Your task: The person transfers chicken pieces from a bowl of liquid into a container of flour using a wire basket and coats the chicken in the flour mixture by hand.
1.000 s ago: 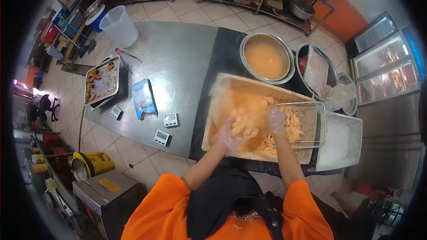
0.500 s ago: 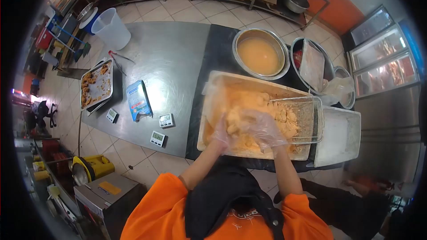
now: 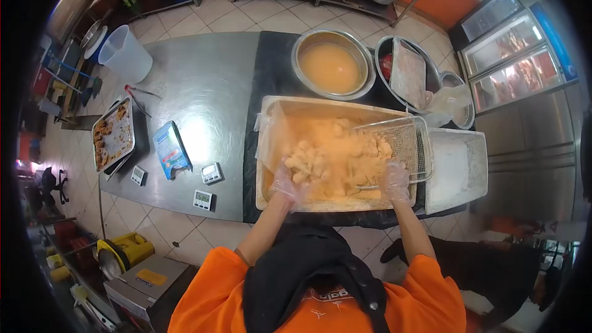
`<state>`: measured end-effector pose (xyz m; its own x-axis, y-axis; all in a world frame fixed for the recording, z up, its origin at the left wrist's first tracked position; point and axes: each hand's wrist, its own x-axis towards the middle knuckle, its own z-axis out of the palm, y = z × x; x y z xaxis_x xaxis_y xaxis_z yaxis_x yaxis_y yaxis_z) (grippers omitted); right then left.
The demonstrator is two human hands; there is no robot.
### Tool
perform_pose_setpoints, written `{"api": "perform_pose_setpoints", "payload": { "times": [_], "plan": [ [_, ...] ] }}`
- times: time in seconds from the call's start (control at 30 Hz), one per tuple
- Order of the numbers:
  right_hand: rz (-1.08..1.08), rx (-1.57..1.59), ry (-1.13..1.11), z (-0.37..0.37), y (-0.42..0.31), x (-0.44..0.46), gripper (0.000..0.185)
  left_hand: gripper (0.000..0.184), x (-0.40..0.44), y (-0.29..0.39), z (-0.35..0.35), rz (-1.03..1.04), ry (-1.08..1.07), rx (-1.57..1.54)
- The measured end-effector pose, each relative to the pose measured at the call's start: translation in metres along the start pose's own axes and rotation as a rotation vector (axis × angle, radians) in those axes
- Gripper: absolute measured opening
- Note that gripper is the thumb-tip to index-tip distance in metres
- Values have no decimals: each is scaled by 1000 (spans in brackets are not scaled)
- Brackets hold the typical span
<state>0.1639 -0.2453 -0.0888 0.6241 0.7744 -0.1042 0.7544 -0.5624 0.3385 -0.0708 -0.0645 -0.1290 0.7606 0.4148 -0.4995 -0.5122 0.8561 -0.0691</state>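
While the left hand [image 3: 288,185], loosely uncurled, meets coated pieces [image 3: 306,161] at eight o'clock in the tub [image 3: 345,103], the right hand [image 3: 395,182] is at four. Its grip is unclear.

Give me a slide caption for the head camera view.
Gloved left hand and right hand among powder-coated pieces in a tub, a wire basket at one end.

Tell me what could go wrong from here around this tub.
The right hand is close by the wire basket; a wide sweep might knock it. Powder could spill over the front rim of the tub, since the left hand is near it too. Loose powder might also drift into the uncovered bowl of orange liquid behind.
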Motion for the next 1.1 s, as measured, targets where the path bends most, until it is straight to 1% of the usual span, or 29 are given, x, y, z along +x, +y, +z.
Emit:
{"api": "perform_pose_setpoints", "payload": {
  "times": [0.07,0.13,0.17,0.23,0.27,0.3,0.33,0.37,0.43,0.47,0.5,0.57,0.6,0.67,0.73,0.77,0.8,0.83,0.87,0.9,0.93,0.97,1.0,1.03,1.1],
  "plan": [
    [26,34,-20,8,3,-2,33,51,-2,-1,1,-4,9,-15],
    [-44,42,19,25,12,1,27,51,1,1,-5,15,-49,-26],
    [-47,42,17,29,20,1,27,51,3,2,-8,22,-68,-30],
    [-2,485,84,14,28,-1,20,50,8,3,-15,53,14,-56],
    [-1,486,83,-1,33,-1,20,50,9,3,-14,63,41,-64],
    [113,629,-91,-34,37,1,19,50,4,3,-7,35,16,-71],
    [229,767,-270,-50,38,3,18,49,0,2,1,20,5,-75],
    [230,766,-273,-49,41,4,18,49,-4,2,8,6,-6,-80],
    [327,691,-69,-35,52,4,17,51,-8,1,20,9,109,-23],
    [275,666,99,-10,56,7,23,51,-7,0,19,11,110,-20],
    [270,672,99,-12,52,6,23,52,-7,-1,19,8,98,-2],
    [174,606,311,-16,41,4,22,54,-8,0,18,19,92,20],
    [167,615,311,-35,30,6,22,56,-10,0,21,-27,65,-21],
    [286,1329,-101,-84,-1,8,20,57,-9,1,17,-71,-6,-58],
    [194,1672,-129,-90,-31,4,28,59,-7,2,11,-97,-70,-82],
    [193,1675,-130,-96,-48,3,28,60,-3,2,3,-98,-83,-86],
    [190,1811,-174,-103,-64,0,26,60,1,3,-5,-100,-97,-89],
    [187,1947,-217,-106,-74,-1,24,61,6,3,-12,-53,-43,-41],
    [188,1950,-215,-107,-77,-2,24,62,8,4,-20,-29,-18,-15],
    [94,1666,-138,-108,-80,-2,27,62,5,4,-16,-6,8,12],
    [6,1377,-65,-109,-81,-1,29,56,0,5,-10,-15,10,17],
    [7,1375,-61,-113,-76,1,29,53,-1,5,-8,-22,9,17],
    [112,1232,-81,-120,-64,3,30,50,-1,6,-6,-30,9,18],
    [216,1085,-100,-122,-48,4,30,57,4,8,-14,-48,10,-9],
    [20,273,206,-15,-7,7,28,63,9,10,-23,-76,8,-36]
  ]
}}
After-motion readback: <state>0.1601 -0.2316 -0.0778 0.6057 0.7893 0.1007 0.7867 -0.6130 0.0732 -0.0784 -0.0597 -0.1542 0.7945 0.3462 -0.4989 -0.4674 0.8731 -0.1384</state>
